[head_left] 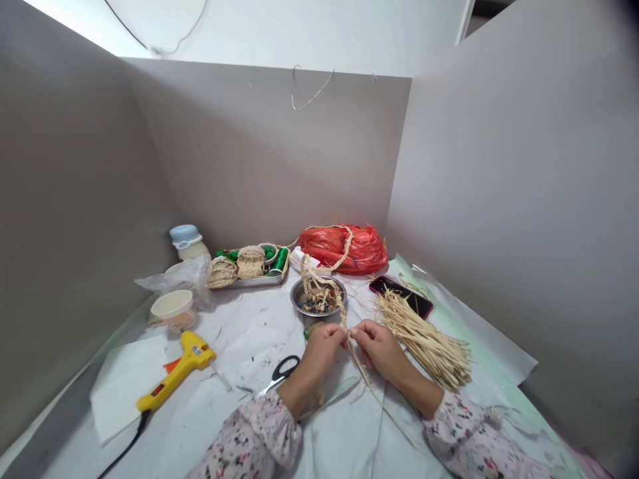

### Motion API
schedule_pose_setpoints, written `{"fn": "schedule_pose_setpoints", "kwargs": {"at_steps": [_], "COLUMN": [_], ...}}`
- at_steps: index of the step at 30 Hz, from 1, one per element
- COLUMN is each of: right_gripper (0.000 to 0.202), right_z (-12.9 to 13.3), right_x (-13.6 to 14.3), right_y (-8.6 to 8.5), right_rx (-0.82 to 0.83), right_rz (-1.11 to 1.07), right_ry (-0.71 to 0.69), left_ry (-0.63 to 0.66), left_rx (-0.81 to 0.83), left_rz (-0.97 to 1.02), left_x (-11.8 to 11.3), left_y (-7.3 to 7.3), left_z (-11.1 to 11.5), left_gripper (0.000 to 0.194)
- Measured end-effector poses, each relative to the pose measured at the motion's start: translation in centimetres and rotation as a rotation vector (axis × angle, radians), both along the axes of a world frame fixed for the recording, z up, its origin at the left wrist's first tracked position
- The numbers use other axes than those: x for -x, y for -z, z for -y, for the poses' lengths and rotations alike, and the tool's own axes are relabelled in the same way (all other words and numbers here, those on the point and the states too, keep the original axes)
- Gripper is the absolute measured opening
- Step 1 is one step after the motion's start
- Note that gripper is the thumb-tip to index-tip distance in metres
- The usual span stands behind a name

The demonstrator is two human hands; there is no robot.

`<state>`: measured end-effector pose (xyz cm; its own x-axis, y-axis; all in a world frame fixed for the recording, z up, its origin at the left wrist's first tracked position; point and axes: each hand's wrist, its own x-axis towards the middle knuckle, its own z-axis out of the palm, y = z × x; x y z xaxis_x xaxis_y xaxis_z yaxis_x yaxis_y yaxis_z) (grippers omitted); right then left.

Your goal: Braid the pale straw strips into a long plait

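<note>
Both hands meet at the middle of the table, just in front of a metal bowl [294, 299]. My left hand [324, 344] pinches the lower end of a braided straw cord [343, 313]. Close beside it, my right hand [375, 342] is closed on the straw strands at the same spot. Loose strands [372, 386] hang from between the fingers toward the front right. The braid runs back over the bowl, which holds dark and tan scraps, and on toward a red plastic bundle [367, 249].
A straw bundle [434, 346] lies right of my hands, partly over a phone [419, 304]. Scissors [285, 368], a yellow glue gun [174, 379], a paper cup [172, 304] and a tray [259, 281] with twine are to the left. Grey partitions [269, 146] enclose the table.
</note>
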<state>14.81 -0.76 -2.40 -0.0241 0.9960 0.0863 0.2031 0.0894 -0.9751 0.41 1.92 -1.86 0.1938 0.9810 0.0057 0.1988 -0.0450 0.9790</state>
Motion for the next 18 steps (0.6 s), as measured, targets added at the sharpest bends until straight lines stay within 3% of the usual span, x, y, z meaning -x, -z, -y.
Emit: {"fn": "schedule_pose_setpoints", "kwargs": {"at_steps": [5,12,18], "right_gripper": [0.027,0.016,0.016], "right_z": [1.0,1.9,1.9], "right_x": [0.8,1.1,1.0], "right_y": [-0.4,0.2,0.8], "right_rx": [-0.061,-0.388,-0.521], "right_rz": [0.081,0.470,0.672], "right_ry": [0.069,0.057,0.060], "left_ry": [-0.049,-0.033,0.031], "left_rx": [-0.012,0.291,0.343], "left_rz": [0.034,0.291,0.432], "left_x": [-0.3,-0.4,-0.5], "left_y": [-0.2,-0.5,-0.5], "left_z": [0.7,1.0,1.3], "left_gripper": [0.021,0.026,0.033]}}
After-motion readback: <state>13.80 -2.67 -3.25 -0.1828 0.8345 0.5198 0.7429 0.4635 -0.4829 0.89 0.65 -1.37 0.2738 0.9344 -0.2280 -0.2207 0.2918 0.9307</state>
